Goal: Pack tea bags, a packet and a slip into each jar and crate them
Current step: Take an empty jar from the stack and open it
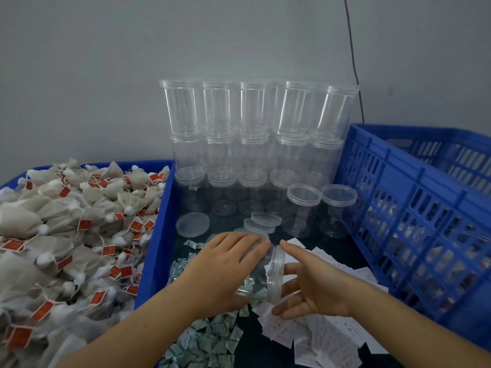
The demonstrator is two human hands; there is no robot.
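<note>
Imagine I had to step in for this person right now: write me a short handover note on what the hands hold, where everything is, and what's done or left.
Left hand grips a clear jar lying on its side; nothing packed shows inside. Right hand is open at its lid, which is on the jar.
Tea bags are heaped in the blue tray on the left. Small packets lie in front, paper slips to their right.
Empty jars are stacked at the back; three loose lids lie before them.
Blue crate stands on the right; some filled jars seem to show through its slats.
Left: open this jar, pack it, crate it, then the rest.
</note>
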